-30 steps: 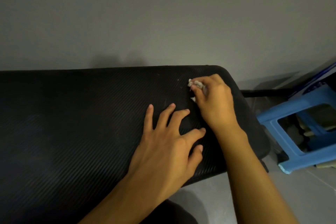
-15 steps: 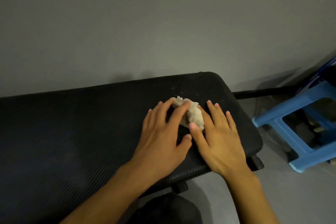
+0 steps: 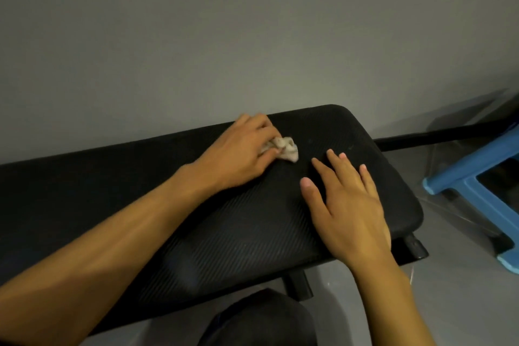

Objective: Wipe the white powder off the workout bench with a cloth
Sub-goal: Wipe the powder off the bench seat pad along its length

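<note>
The black ribbed workout bench runs across the view from left to right. A small crumpled whitish cloth lies on the pad near its far edge. My left hand grips the cloth's left side with curled fingers. My right hand rests flat on the pad to the right of the cloth, fingers straight and spread, not touching it. A few faint pale specks show on the pad near the right end; no clear patch of powder is visible.
A grey wall rises right behind the bench. A blue plastic stool stands on the floor to the right. A black bar of the frame runs off right behind the pad. My dark-clothed knee is below the bench's front edge.
The cloth passed from my right hand to my left, which now grips it farther left near the far edge. My right hand let go and lies flat on the pad.
</note>
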A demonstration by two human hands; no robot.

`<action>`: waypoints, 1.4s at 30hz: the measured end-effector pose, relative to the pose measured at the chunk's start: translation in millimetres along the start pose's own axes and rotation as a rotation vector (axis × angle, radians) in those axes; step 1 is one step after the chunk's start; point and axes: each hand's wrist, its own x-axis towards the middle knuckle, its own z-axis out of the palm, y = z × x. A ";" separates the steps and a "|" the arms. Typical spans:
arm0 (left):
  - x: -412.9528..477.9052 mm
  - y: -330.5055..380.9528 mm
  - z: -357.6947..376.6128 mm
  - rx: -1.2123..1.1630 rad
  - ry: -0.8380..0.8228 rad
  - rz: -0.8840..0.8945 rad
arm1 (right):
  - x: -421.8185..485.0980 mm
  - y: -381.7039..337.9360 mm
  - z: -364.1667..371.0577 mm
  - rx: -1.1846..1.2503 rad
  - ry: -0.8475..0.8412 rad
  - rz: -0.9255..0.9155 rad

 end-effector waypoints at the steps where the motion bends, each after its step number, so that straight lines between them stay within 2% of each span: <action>1: -8.1 5.0 1.8 -0.018 -0.025 0.085 | 0.5 0.7 -0.1 -0.003 0.001 -0.004; 3: -20.6 13.3 1.6 -0.051 -0.067 0.161 | 1.2 1.6 -0.3 -0.020 0.003 -0.018; 4: -19.8 13.1 -1.6 -0.059 -0.065 0.121 | 1.4 1.8 -0.1 -0.027 0.005 -0.023; 6: -10.2 8.6 -7.4 -0.070 -0.020 0.008 | 1.3 2.7 0.7 -0.036 0.008 -0.030; 10: 6.6 3.1 -1.5 0.071 0.099 0.083 | 1.0 4.2 1.2 -0.041 0.019 -0.041; 13: 0.2 6.9 5.2 0.079 0.032 0.090 | -1.6 6.0 1.9 -0.049 0.022 -0.054; 17: -16.0 6.1 2.5 -0.022 -0.018 0.194 | -3.1 5.9 2.3 -0.073 0.011 -0.065; 22: 11.0 -6.5 2.7 0.064 0.152 0.012 | -1.7 5.5 2.9 -0.060 0.025 -0.061; 27: -19.1 10.7 4.1 -0.021 -0.028 0.199 | -1.6 6.4 3.5 -0.084 0.019 -0.062; 29: -10.2 1.2 0.6 0.016 -0.001 0.148 | -0.9 6.2 3.4 -0.087 0.021 -0.060; 32: 16.4 -18.1 -0.7 0.075 0.145 -0.033 | -2.4 5.1 3.5 -0.085 0.016 -0.058; 33: 19.3 -18.4 0.8 0.078 0.162 -0.042 | -3.1 5.2 3.4 -0.086 0.015 -0.057; 37: -7.9 5.4 0.7 -0.001 0.027 0.177 | -4.0 5.0 3.6 -0.107 0.006 -0.064; 39: -16.6 6.5 -1.6 -0.010 -0.030 0.231 | -3.7 4.5 3.9 -0.111 0.000 -0.068; 42: 3.8 -11.0 -5.9 0.033 0.102 0.047 | -3.7 4.5 3.6 -0.114 0.000 -0.067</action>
